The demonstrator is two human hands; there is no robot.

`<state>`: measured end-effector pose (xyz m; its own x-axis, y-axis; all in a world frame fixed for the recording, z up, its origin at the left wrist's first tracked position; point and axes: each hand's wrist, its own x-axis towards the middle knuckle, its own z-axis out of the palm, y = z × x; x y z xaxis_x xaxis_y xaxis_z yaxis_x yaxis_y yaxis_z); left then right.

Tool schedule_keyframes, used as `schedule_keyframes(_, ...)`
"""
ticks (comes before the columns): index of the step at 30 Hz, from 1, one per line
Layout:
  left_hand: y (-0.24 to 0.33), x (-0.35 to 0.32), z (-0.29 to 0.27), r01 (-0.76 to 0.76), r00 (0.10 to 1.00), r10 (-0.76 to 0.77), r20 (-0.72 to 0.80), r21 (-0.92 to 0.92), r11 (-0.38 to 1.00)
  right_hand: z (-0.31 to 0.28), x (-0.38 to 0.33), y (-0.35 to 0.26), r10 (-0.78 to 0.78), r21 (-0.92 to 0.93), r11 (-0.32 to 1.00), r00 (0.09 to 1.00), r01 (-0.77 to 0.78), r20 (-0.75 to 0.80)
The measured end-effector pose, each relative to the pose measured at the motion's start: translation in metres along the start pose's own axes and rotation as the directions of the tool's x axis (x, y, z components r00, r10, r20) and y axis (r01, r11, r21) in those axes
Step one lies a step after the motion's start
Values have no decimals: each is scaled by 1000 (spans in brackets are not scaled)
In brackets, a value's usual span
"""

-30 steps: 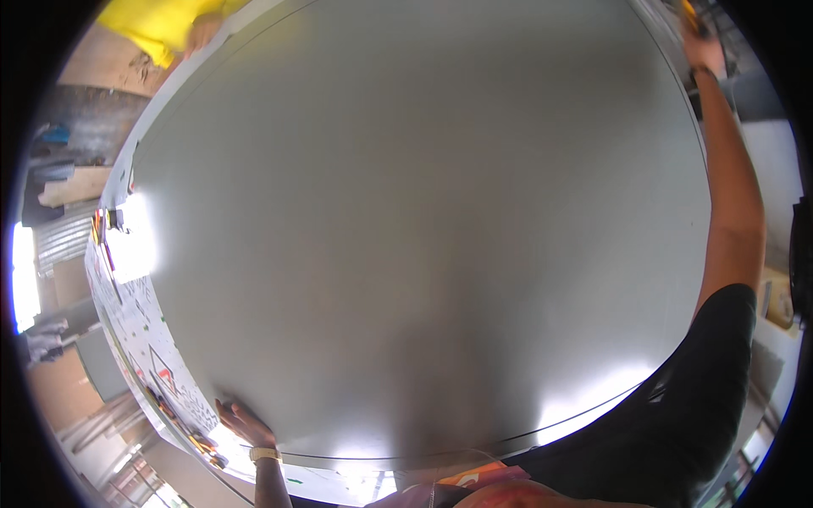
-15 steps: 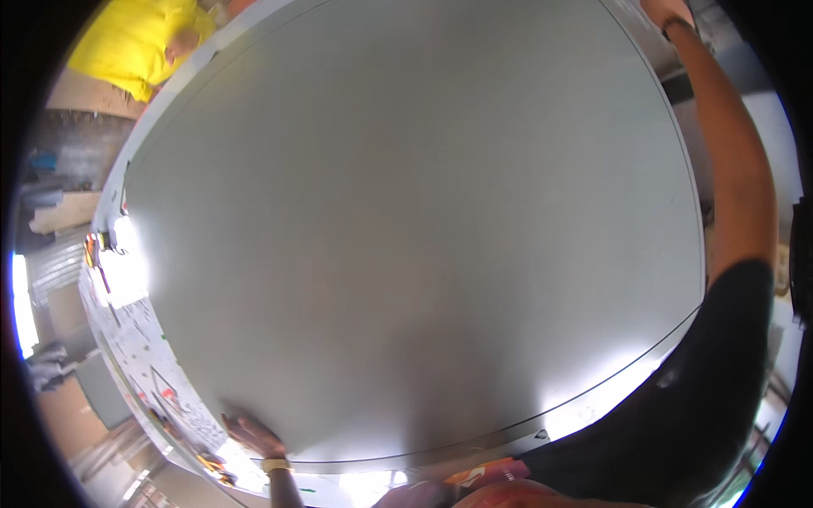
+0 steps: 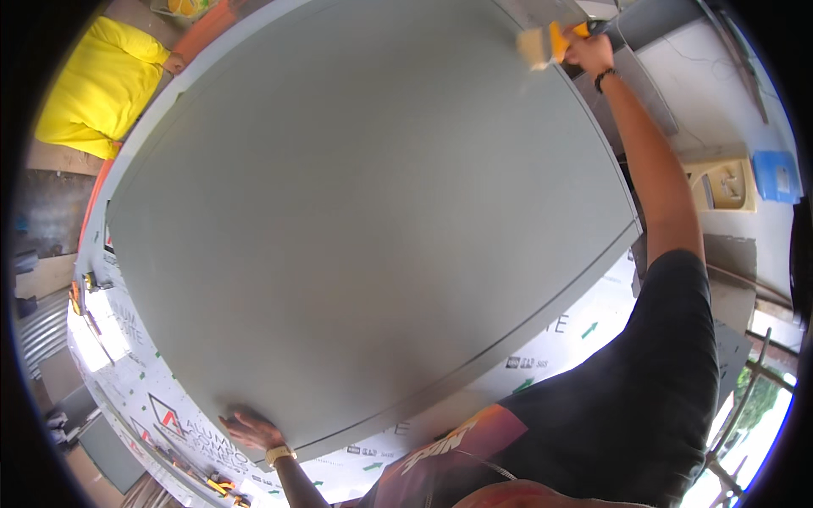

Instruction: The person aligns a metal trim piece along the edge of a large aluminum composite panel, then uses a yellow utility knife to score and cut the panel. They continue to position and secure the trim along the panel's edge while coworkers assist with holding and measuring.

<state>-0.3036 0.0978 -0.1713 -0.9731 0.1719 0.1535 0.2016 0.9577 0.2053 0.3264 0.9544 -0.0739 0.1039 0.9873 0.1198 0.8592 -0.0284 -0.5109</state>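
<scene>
A large grey sheet panel [image 3: 364, 220] fills the middle of the view, lying on a white printed sheet [image 3: 584, 313]. My left hand [image 3: 254, 430] rests with fingers spread on the panel's near left corner, a pale band round its wrist. At the far right edge, my right hand [image 3: 593, 52] grips a wide brush [image 3: 546, 46] with a yellow-and-black handle and pale bristles. The bristles are over the panel's edge; blur hides whether they touch it. A dark line runs along the panel's near edge.
A person in a yellow top [image 3: 102, 85] is at the far left edge. Hand tools [image 3: 222, 488] lie on the white sheet at the near left. Off to the right are a cream basin [image 3: 724, 184] and a blue container [image 3: 777, 176].
My right hand has moved left and a little nearer, bringing the brush into view over the panel's edge. My left hand stays on the near corner. The whole view has shifted.
</scene>
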Motion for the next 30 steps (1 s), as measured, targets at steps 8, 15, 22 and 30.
schedule_keyframes(8, 12, -18, -30, -173, 981, 186, 61, -171, 970, -102, -159, 53, -12, 46, 999, 1000, 11, 24)
schedule_keyframes(15, 45, -153, -106, -526, 808, 570, 150, -255, 812, -108, -171, 82, -137, -33, 991, 963, 133, -231)
schedule_keyframes(22, 21, -233, -137, -425, 833, 509, 218, -336, 840, -129, -149, 76, -162, -450, 862, 968, 234, 194)
schedule_keyframes(30, -11, -286, -134, -310, 866, 435, 247, -417, 854, -182, -179, 106, 14, -484, 830, 858, 276, 514)
